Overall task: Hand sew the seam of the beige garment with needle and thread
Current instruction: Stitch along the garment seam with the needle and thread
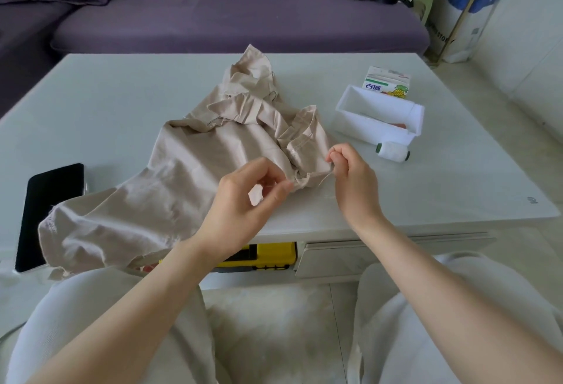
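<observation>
The beige garment (195, 170) lay lengthwise from lower left toward upper centre; the left hand (243, 201) pinched its seam edge (300, 182), the right hand (350, 176) pinched the thread (324, 177).

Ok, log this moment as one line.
stage: seam stitching | left hand: pinches beige garment edge | right hand: pinches thread | spool: on table

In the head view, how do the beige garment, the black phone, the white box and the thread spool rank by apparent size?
1. The beige garment, clearly largest.
2. The black phone and the white box: close in size, and the phone is nearer the camera, so unranked.
3. The thread spool, smallest.
</observation>
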### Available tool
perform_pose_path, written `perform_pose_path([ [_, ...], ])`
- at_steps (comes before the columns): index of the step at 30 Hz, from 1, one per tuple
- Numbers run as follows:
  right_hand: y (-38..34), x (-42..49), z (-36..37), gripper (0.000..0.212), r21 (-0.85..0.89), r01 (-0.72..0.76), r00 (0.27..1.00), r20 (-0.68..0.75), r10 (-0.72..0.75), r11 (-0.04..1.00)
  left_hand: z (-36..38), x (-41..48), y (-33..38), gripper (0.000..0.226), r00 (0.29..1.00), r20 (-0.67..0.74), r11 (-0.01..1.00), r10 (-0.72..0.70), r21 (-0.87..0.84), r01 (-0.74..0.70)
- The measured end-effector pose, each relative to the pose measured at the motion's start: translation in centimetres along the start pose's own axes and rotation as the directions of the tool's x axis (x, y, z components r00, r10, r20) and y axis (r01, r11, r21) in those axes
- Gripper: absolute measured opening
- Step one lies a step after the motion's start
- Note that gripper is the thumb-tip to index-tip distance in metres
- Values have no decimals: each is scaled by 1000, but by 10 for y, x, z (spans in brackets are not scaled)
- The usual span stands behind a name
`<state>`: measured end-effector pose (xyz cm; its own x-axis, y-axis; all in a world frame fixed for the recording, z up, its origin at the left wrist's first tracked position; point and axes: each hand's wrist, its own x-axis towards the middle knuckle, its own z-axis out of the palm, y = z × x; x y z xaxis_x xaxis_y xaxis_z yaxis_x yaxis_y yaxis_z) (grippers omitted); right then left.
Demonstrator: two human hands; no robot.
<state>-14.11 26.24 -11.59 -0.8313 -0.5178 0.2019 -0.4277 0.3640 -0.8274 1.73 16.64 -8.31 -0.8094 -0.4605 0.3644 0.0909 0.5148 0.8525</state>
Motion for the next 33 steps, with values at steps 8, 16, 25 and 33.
perform_pose_path([
  [8, 5, 4, -4, 27, -59, -88, 996, -40, 86, 994, -6, -2, 5, 19, 1000, -18, 966, -14, -258, 9],
  [16, 8, -7, -2, 23, -313, 287, 956, 27, -294, 905, -6, -4, 3, 13, 999, -48, 996, -7, -91, 2],
  [25, -31, -42, -2, 23, 328, 9, 904, 401, -148, 945, 5, 2, -8, 13, 999, 29, 984, 40, 170, -44],
  [33, -28, -29, -7, 23, 338, 42, 951, 274, -140, 940, 9, 3, -11, 16, 1000, 26, 980, -15, 198, 9],
])
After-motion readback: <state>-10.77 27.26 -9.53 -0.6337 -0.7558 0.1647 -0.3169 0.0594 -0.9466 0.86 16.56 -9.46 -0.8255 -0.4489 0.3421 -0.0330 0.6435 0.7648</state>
